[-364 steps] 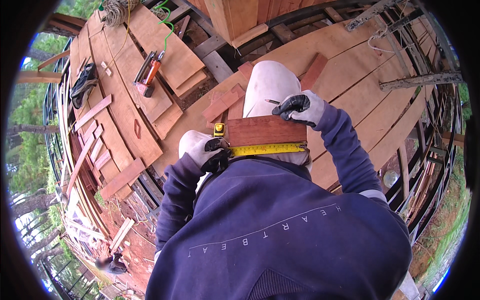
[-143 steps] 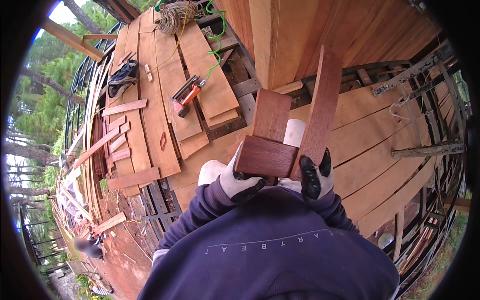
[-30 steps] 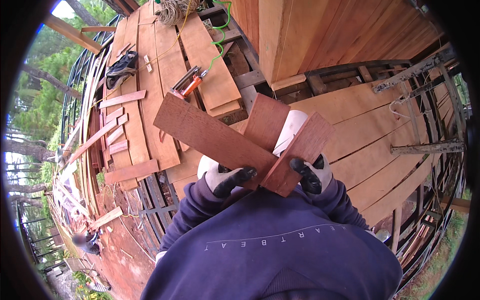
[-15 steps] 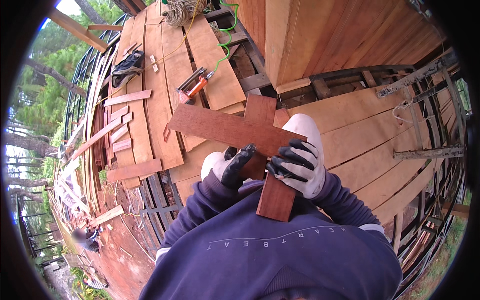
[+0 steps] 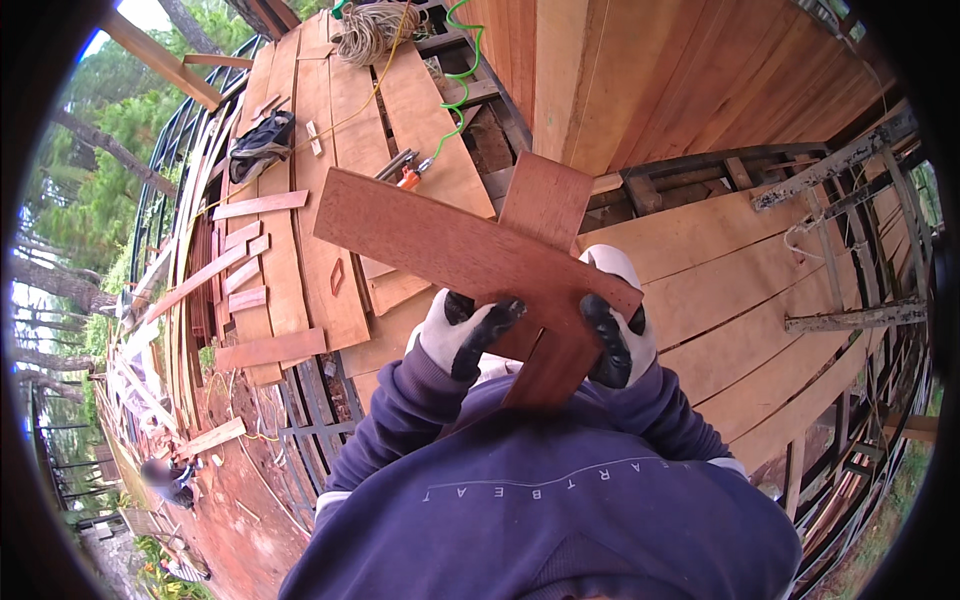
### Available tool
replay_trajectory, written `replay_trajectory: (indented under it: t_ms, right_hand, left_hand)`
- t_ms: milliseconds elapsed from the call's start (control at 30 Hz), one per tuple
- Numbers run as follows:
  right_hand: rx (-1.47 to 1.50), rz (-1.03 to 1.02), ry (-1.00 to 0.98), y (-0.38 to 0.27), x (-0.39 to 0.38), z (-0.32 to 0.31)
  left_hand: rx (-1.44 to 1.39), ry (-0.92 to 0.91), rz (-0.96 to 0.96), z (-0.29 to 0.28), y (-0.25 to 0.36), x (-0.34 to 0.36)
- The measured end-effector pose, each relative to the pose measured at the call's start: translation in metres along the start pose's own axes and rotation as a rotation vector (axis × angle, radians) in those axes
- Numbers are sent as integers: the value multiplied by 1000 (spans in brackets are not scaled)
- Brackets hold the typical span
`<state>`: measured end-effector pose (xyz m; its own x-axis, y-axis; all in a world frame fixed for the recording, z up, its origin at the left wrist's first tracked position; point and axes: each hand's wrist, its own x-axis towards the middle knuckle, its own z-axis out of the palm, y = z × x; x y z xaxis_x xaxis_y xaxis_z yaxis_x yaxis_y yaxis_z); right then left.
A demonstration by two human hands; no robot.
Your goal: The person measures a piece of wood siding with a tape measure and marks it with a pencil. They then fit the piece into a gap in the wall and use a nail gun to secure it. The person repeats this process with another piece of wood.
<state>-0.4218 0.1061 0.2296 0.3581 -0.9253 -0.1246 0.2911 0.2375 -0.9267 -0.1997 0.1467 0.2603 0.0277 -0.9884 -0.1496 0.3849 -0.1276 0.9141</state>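
I see both gloved hands raised at the centre of the frame, each closed on reddish wood. My left hand (image 5: 465,335), in a white glove with dark fingers, grips the lower edge of the long plank (image 5: 470,258), which runs from the upper left of centre down to the right. My right hand (image 5: 615,335) is closed around the spot where that plank crosses the shorter board (image 5: 548,270); the shorter board runs nearly top to bottom, from above centre down to the chest of the purple sweatshirt (image 5: 560,500). The two pieces touch and form a cross, with the long plank lying over the short one.

Beneath them lies a deck of wide wooden boards (image 5: 720,270) on a metal frame. Left of centre, several short offcuts (image 5: 245,275) lie on the deck. In the upper left a dark glove or cloth (image 5: 260,145) rests on the boards, and a coil of rope (image 5: 375,30) sits at the top centre with a green cord (image 5: 462,75) trailing from it. A tool with an orange handle (image 5: 408,175) lies just above the plank's upper left end. Trees fill the far left.
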Motion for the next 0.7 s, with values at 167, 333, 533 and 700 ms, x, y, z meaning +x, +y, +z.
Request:
replay_trajectory:
  t_ms: [167,333,533,700]
  right_hand:
    - [180,30,-108,-14,1,7]
    - [59,-42,-188,-16,1,-1]
    - [20,-68,-257,-15,2,-1]
    - [-10,-41,-279,-6,0,-4]
  left_hand:
    - [42,-2,-34,-4,5,-11]
    - [168,-60,59,10,35,-12]
    - [134,17,15,4,21,-22]
    - [227,58,24,-3,9,-41]
